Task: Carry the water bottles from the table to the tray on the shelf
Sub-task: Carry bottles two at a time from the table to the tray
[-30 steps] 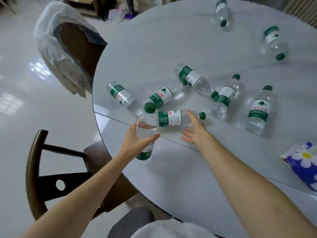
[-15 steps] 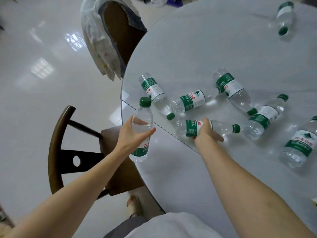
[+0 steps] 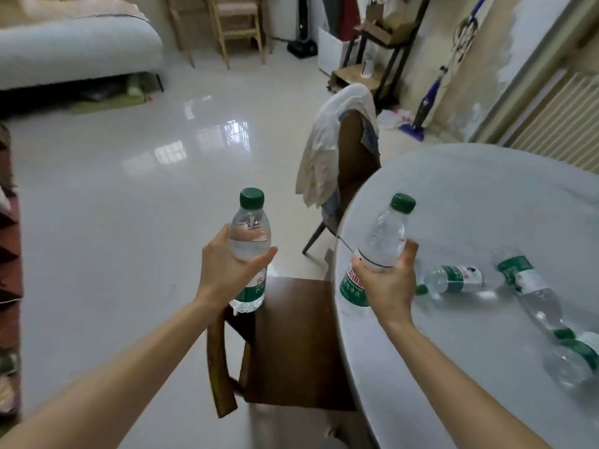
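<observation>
My left hand [image 3: 227, 270] grips a clear water bottle [image 3: 249, 231] with a green cap and green label, held upright over the floor beside the table. My right hand [image 3: 389, 283] grips a second water bottle [image 3: 382, 238] of the same kind, tilted slightly right, above the edge of the round white table [image 3: 486, 205]. Three more bottles lie on the table to the right: one [image 3: 457, 278] just past my right hand, another [image 3: 528, 286] beyond it, and a third [image 3: 573, 361] near the frame's right edge. The tray is not in view.
A dark wooden chair [image 3: 285, 345] stands below my hands against the table. A second chair [image 3: 350, 157] draped with white cloth stands further along the table. A black metal shelf [image 3: 382, 43] stands at the far wall. A sofa [image 3: 77, 43] sits far left, across glossy open floor.
My right hand has lifted the bottle it was grasping off the table. Both hands now hold bottles upright, and the view has swung left and up from the table to the room.
</observation>
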